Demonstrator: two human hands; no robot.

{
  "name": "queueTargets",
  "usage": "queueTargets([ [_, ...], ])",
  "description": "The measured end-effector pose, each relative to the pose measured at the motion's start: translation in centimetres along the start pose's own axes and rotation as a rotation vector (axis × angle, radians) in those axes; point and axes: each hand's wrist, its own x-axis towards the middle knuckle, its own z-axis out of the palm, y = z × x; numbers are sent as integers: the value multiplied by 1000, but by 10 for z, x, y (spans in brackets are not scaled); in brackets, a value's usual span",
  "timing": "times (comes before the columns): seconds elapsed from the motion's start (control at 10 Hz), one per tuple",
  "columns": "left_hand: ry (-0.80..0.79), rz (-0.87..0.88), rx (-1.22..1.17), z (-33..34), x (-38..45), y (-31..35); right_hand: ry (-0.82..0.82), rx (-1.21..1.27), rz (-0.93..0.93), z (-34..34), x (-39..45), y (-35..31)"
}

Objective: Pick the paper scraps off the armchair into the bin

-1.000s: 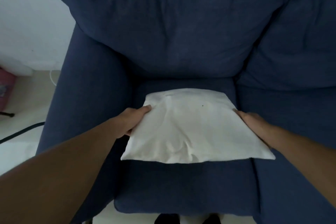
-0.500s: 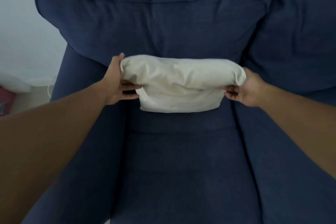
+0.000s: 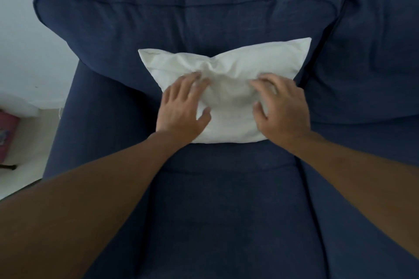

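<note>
Head view, the only one: one armchair, dark blue, woven cloth, fat rounded back with a seam line running across it, filling most of the frame. One cushion, off-white, soft and creased, roughly rectangular with pointed corners, standing on the seat at frame centre and leaning against the chair back. Two hands, both mine, both on it.

My left hand lies flat on the cushion's lower left part, fingers spread and straight, pressing the cloth, gripping nothing. My right hand lies on the lower right part, fingers spread and slightly bent, tips on the fabric, holding nothing either. The cloth puckers into a dimple between the two hands.

Paper scraps: none visible to me on the seat, the arms or the back. No bin I can make out.

At the right edge, a second blue cushioned back butts against the chair. Upper left is pale wall; at the left edge, one pink object sits on a light floor, too cropped to name.
</note>
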Motion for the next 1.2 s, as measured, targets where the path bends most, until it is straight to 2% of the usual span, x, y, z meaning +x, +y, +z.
queueTargets([
  [0.1,-194,78,211,9,13,4,-156,-275,-184,6,19,-9],
  [0.2,-276,20,327,9,34,-2,-273,-371,-124,3,50,-4],
  [0.3,-358,-70,346,2,55,-11,-396,-437,-45,-5,77,9],
  [0.5,-424,-234,364,-25,66,-44,-498,-303,144,-30,88,45],
  [0.6,-396,-231,390,-39,57,-56,-507,-312,165,-38,80,55],
  [0.7,-368,-247,378,-47,47,-58,-489,-277,243,-44,72,57],
  [0.9,-339,-289,236,-62,37,-22,-529,-292,257,-62,66,42],
  [1.1,-440,-293,89,-80,17,21,-553,-318,239,-85,61,9],
  [1.2,-561,-289,-5,-86,0,46,-619,-250,189,-85,46,-14],
])
